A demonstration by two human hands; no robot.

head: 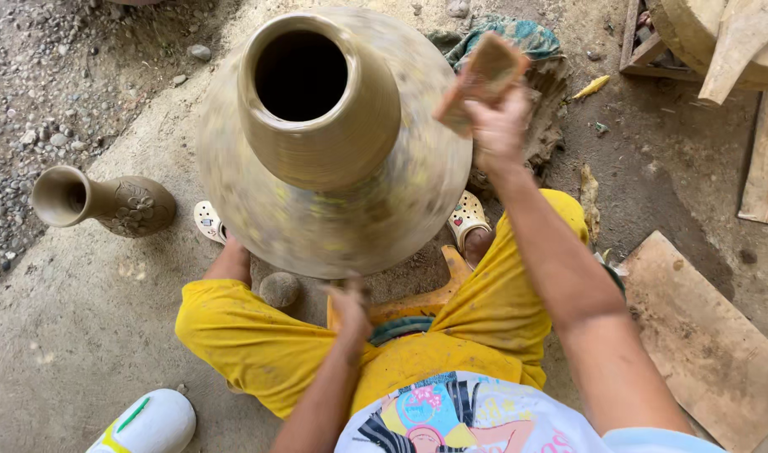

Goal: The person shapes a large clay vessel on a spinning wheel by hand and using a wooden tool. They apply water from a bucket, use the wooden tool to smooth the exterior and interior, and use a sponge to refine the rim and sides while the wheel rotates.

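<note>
One view only, the head camera, looking straight down. Big clay vase (334, 151) stands upright in the middle of the frame, between the person's knees; its long axis runs vertical, so the open mouth points up at the camera and the wide belly spreads below it. The surface is smeared with motion blur, which suggests it is turning. Right hand (497, 126) is raised on the right of the vase, level with the shoulder of the pot, fingers closed round a flat brownish block (483, 80); the block's near end sits just beside or against the vase wall, and blur makes contact hard to tell. Left hand (350, 315) is low and near, at the bottom edge of the belly, fingers curled; it is blurred, so whether it grips anything or only presses the clay I cannot tell. Of the two, the right hand is higher and farther out, the left is closer to the body and under the bulge. Person sits in yellow shorts (258, 344), feet either side of the base. Small vase (107, 201) lies on its side, well apart on the left. Flat board (703, 335) lies near right.
</note>
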